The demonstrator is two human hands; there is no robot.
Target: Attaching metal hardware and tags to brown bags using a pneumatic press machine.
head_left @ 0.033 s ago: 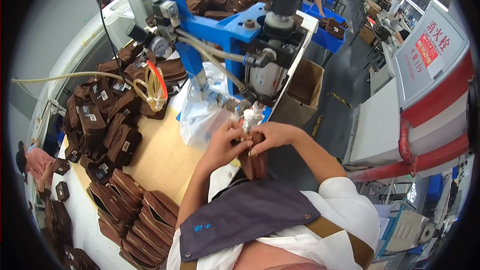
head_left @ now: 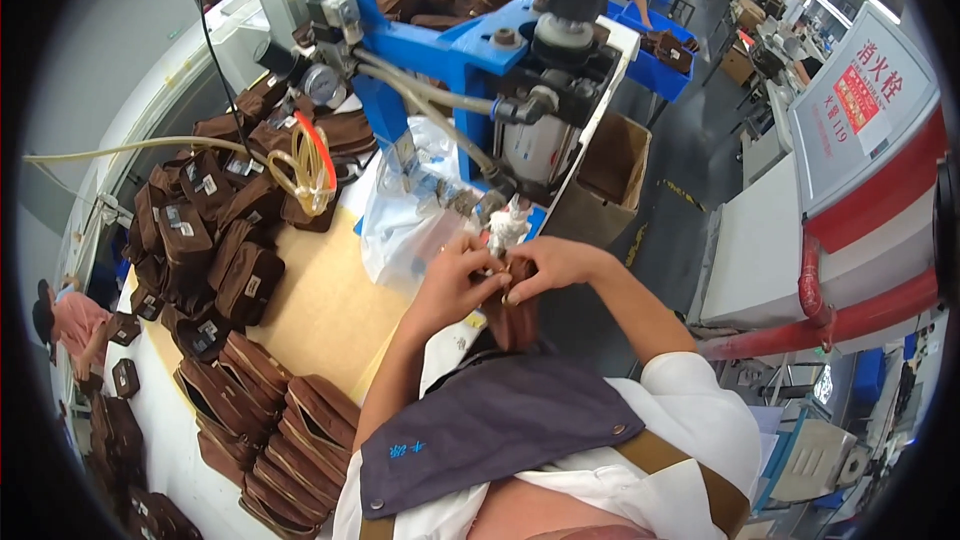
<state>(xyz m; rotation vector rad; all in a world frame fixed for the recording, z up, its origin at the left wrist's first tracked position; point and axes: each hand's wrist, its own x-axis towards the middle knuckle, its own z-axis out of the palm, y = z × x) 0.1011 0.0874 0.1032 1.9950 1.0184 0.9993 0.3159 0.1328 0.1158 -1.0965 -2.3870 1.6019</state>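
Note:
A small brown pouch (head_left: 515, 328) hangs between my hands, just in front of my dark apron (head_left: 500, 420). My left hand (head_left: 458, 285) pinches its upper edge from the left. From the right, my right hand (head_left: 552, 268) grips the same edge with thumb and fingers. A small brass-coloured spot shows between the fingertips; what it is I cannot tell. Right above my fingers is the white-wrapped working end (head_left: 510, 223) of a blue pneumatic press (head_left: 450, 45). My fingers hide most of the pouch's top.
Left of the press lies a heap of brown pouches (head_left: 205, 230). Nearer me, open-zipped brown pouches (head_left: 270, 430) stand in rows on the table (head_left: 330, 290). A clear plastic bag (head_left: 390, 240) lies beside the press. A cardboard box (head_left: 612, 180) stands right, red pipes (head_left: 820, 330) beyond.
My hands have shifted very slightly, still pinching the pouch. The pouch's lower part has turned and lifted a little. The rest looks the same.

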